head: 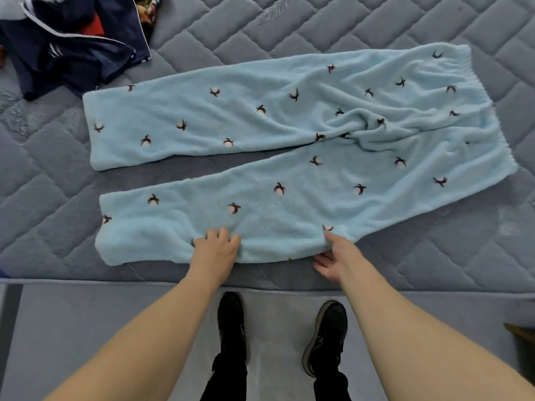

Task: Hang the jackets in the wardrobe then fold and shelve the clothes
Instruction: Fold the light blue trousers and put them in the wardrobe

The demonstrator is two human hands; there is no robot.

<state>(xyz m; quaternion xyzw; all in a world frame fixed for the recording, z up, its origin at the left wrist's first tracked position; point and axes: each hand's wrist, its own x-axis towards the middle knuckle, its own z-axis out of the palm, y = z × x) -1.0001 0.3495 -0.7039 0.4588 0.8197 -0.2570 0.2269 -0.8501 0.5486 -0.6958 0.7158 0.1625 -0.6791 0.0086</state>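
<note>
One pair of fleece pyjama trousers (289,157) lies flat; left hand (215,248) and right hand (335,259) pinch its near leg's edge, fingers clamped on fleece.

Grey quilted mattress (289,27), black shoes (231,322) on grey floor (86,314) below.

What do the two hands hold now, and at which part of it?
Both hands grip the light blue fleece pyjama trousers at the near edge of the nearer leg: the left hand nearer the cuff, the right hand nearer the waistband.
</note>
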